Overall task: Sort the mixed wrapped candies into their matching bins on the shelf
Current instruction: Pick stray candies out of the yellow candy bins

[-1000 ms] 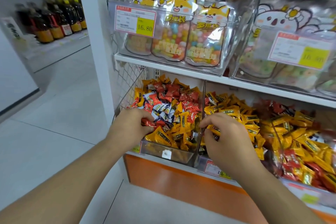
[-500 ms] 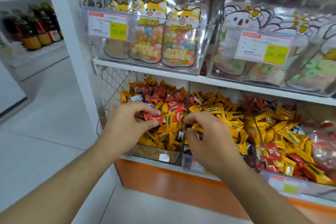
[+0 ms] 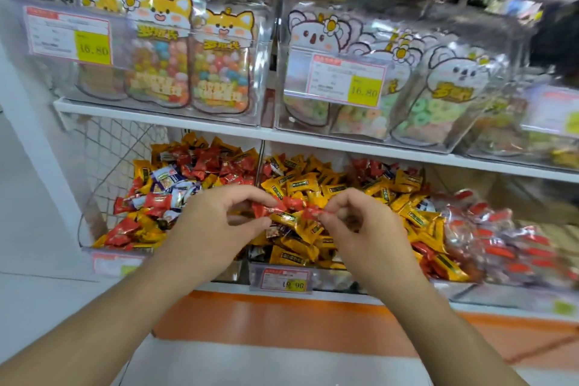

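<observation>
Clear bins of wrapped candies line the lower shelf. The left bin holds mixed red, yellow and white-blue candies. The middle bin holds mostly yellow ones with a few red. A third bin at the right holds red and yellow candies. My left hand and my right hand meet above the middle bin's front. Between them is a red wrapped candy: my left fingers pinch its left end, my right fingers pinch its right end.
The upper shelf carries clear boxes of animal-shaped candy bags with price tags. A white wire mesh panel closes the shelf's left side. An orange base strip runs below the bins, with pale floor on the left.
My left hand lifted a red candy out of the left bin and carried it right. My right hand left the yellow candies and took its other end. The view shifted right.
</observation>
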`<action>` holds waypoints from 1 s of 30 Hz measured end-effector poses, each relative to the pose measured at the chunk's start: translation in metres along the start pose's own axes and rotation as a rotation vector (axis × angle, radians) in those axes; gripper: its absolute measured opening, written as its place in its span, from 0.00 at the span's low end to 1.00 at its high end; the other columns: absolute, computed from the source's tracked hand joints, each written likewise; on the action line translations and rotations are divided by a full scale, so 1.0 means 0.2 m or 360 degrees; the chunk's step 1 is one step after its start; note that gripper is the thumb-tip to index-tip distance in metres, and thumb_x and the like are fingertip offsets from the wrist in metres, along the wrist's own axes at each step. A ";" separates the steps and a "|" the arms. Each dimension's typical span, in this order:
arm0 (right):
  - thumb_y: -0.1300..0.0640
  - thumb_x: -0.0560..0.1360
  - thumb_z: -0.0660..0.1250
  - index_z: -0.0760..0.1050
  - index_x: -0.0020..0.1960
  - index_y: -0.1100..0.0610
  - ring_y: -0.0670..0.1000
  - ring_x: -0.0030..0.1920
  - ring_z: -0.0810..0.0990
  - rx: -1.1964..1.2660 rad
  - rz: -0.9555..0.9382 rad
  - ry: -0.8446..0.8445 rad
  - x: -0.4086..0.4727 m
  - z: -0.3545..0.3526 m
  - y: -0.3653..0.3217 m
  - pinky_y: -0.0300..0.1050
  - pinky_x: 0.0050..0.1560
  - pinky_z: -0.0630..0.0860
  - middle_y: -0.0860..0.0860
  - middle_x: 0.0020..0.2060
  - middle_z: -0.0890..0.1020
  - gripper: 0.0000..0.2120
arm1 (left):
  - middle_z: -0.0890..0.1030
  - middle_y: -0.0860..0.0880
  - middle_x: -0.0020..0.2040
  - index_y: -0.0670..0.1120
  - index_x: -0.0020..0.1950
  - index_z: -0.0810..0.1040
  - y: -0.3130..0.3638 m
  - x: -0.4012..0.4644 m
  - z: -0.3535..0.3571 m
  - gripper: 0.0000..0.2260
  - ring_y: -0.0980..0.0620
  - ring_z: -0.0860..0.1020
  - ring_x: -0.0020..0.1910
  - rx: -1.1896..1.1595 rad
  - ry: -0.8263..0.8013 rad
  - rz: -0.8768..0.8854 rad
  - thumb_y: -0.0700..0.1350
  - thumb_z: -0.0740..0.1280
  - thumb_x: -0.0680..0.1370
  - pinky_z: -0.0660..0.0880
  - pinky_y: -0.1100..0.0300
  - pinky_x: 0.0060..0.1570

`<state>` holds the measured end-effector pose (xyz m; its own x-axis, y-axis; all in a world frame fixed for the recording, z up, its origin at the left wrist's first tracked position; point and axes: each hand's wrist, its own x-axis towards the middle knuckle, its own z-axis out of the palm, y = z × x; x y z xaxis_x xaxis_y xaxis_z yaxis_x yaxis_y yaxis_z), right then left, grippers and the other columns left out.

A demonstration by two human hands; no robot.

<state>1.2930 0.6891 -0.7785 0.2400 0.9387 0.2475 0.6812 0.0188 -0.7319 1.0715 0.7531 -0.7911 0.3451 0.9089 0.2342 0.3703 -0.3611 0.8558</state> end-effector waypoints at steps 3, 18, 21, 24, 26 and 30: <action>0.54 0.78 0.72 0.76 0.43 0.47 0.43 0.36 0.78 -0.0259 0.0086 0.0224 0.00 -0.20 0.14 0.34 0.34 0.71 0.43 0.36 0.82 0.07 | 0.83 0.65 0.50 0.63 0.54 0.82 0.02 0.02 0.06 0.15 0.65 0.82 0.51 -0.0036 0.0015 0.0021 0.44 0.78 0.75 0.79 0.69 0.47; 0.57 0.77 0.75 0.83 0.51 0.52 0.49 0.45 0.84 0.0428 0.0144 -0.0222 -0.09 -0.19 0.13 0.45 0.49 0.82 0.49 0.42 0.85 0.04 | 0.84 0.60 0.48 0.58 0.52 0.83 0.17 -0.03 0.37 0.17 0.58 0.84 0.48 -0.0253 -0.0191 0.0074 0.38 0.79 0.72 0.81 0.62 0.50; 0.60 0.75 0.76 0.82 0.48 0.51 0.48 0.40 0.82 0.0367 0.0140 -0.0183 -0.08 -0.20 0.13 0.42 0.44 0.81 0.50 0.37 0.83 0.05 | 0.84 0.60 0.50 0.57 0.56 0.81 0.17 -0.04 0.39 0.19 0.58 0.84 0.50 -0.0281 -0.0200 0.0059 0.40 0.80 0.72 0.82 0.60 0.51; 0.61 0.76 0.75 0.80 0.47 0.53 0.50 0.35 0.78 0.0301 0.0249 0.0007 -0.05 -0.30 0.18 0.39 0.37 0.76 0.57 0.37 0.80 0.05 | 0.82 0.62 0.51 0.58 0.59 0.79 0.15 -0.05 0.37 0.17 0.59 0.83 0.52 -0.0193 -0.0184 0.0074 0.43 0.78 0.74 0.82 0.60 0.51; 0.58 0.77 0.74 0.78 0.45 0.50 0.47 0.32 0.77 0.0028 0.0288 0.0219 -0.04 -0.38 0.24 0.45 0.36 0.76 0.52 0.33 0.80 0.06 | 0.81 0.62 0.51 0.57 0.59 0.79 0.14 -0.05 0.34 0.15 0.60 0.82 0.52 -0.0131 -0.0135 0.0096 0.43 0.76 0.76 0.81 0.61 0.50; 0.53 0.76 0.75 0.79 0.47 0.50 0.50 0.40 0.81 -0.0610 0.0409 0.0231 -0.02 -0.45 0.31 0.45 0.41 0.74 0.45 0.38 0.84 0.05 | 0.82 0.60 0.50 0.55 0.57 0.81 0.10 -0.02 0.22 0.11 0.62 0.81 0.50 -0.0006 -0.0002 0.0062 0.42 0.74 0.78 0.80 0.64 0.49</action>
<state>1.3963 0.6565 -0.7682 0.5094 0.8381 0.1953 0.7866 -0.3614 -0.5007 1.1155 0.7328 -0.7944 0.3602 0.8939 0.2667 0.3533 -0.3953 0.8479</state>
